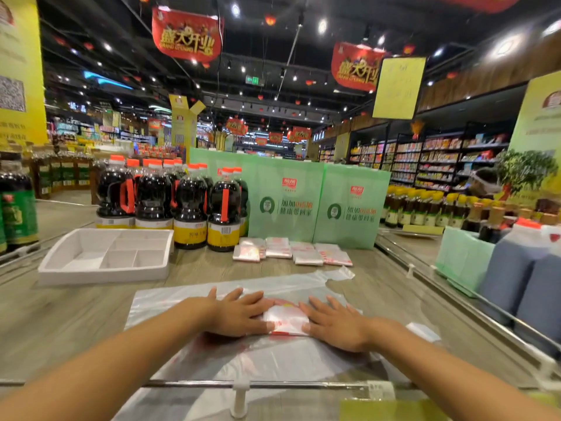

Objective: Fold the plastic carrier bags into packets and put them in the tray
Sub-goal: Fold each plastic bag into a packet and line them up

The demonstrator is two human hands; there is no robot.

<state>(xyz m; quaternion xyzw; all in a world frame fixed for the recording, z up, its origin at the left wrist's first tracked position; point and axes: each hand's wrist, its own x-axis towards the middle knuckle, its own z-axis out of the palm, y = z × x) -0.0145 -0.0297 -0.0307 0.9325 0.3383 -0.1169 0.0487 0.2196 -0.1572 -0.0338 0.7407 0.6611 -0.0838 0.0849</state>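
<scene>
Two hands flat on the work, none lifted.

Head view (the only one): left hand [239, 314] and right hand [334, 325] lie palm-down on a small folded packet [285, 322], one at each side, fingers straight. Grip: neither hand is closed round anything. Both are spread wide and only press.

The packet sits near the front edge of the desk [76, 314], on top of a clear bag [182, 302] spread flat. I cannot tell whether the packet is a folded part of that bag or a separate one lying on it.

The tray [100, 275], white and divided into compartments, stands well to the left and further back. No packet is visible in it. Finished packets [291, 252] lie in a row behind the bag, just in front of the green bags [318, 202] and beside the bottles [188, 208].

Judgement: the step in hand looks like flattening a fold and pressing out air. The film is very light, thin, limp and slippery. It probably keeps no crease by itself and may spring open once the pressure goes.

Best hold: pinch across the whole folded thickness at one edge, thumb under and fingers over, so the layers stay together. Avoid lifting by a single layer or a loose corner. Risk: the bag beneath clings and drags along.
</scene>
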